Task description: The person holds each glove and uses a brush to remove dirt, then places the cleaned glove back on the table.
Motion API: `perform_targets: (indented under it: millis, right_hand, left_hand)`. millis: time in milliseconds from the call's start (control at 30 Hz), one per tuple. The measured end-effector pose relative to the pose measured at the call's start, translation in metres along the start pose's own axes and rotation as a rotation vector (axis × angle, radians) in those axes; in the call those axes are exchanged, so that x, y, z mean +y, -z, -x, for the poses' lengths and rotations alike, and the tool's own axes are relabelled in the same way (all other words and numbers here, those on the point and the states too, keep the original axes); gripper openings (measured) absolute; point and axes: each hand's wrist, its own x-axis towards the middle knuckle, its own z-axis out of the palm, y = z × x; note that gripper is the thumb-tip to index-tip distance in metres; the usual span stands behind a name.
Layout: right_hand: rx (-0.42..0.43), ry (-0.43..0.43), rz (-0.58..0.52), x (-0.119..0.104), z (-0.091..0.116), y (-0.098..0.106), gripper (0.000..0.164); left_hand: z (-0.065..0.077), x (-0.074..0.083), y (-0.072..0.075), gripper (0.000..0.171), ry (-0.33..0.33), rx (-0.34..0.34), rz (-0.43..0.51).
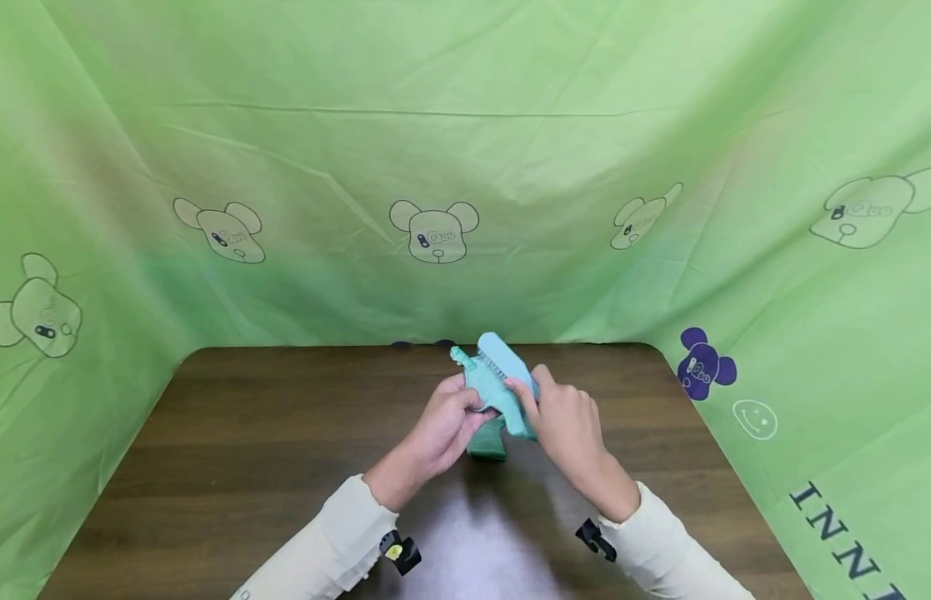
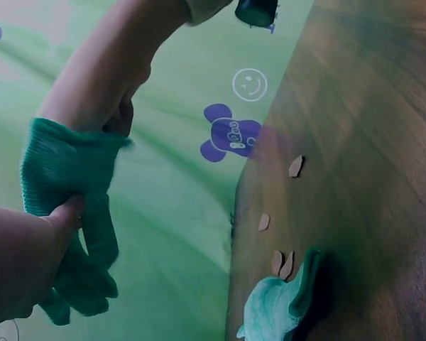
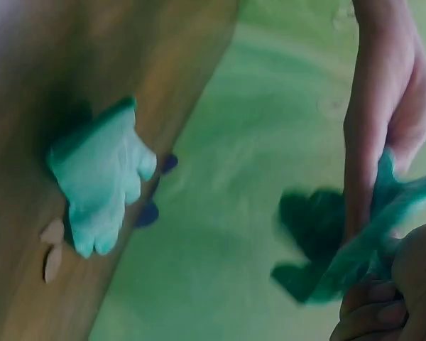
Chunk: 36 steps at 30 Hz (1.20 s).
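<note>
My left hand (image 1: 446,421) pinches a green knitted glove (image 1: 489,385) between thumb and fingers, above the table. From the other side my right hand (image 1: 573,421) grips the glove, its bare fingers curled at the glove in the right wrist view. A light blue flat piece (image 1: 503,354) with a dark toothed edge overlaps the glove by the right thumb and index finger; I cannot tell whether it belongs to the glove. In the left wrist view the ribbed cuff (image 2: 67,160) hides the right fingertips, and the glove fingers (image 2: 89,295) hang down.
A second glove (image 3: 99,177), with a pale green palm, lies on the wooden table (image 1: 285,433) near its far edge. Several small brown pieces (image 2: 296,166) are scattered close to it. Green cloth (image 1: 435,150) with bear drawings walls the back and both sides.
</note>
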Motion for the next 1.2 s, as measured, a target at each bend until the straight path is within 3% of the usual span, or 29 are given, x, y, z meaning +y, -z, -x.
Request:
perform_targets:
  millis: [233,433,533,733,900,1067,1200]
  right_hand:
    - [-0.014,-0.106,-0.045,0.002,-0.005,0.008,0.039]
    - [-0.155,0.009,-0.112,-0.009,0.006,0.008,0.039]
    - [-0.126,0.041,-0.071,-0.009,0.007,0.001,0.041]
    - [-0.030,-0.010,-0.028,0.000,0.001,-0.007,0.040]
    - [-0.055,-0.069,-0.022,0.007,-0.006,-0.007,0.039]
    - [-0.030,-0.130,-0.053,0.006,-0.008,0.002,0.036]
    - [-0.138,-0.064,-0.125,-0.001,-0.004,0.007,0.035]
  left_hand:
    - [-0.001,0.000,0.001,0.067,-0.001,0.060,0.013]
    - [-0.002,0.004,0.004,0.067,-0.014,0.096,0.035]
    - [-0.002,0.005,0.004,0.070,-0.011,0.078,0.007]
    - [-0.001,0.003,0.001,0.069,0.003,0.073,-0.040]
    - [-0.001,0.000,0.001,0.067,0.003,0.080,-0.035]
    - [-0.002,-0.001,0.002,0.058,0.010,0.168,-0.025]
    - [-0.003,0.001,0.003,0.061,0.009,0.176,-0.021]
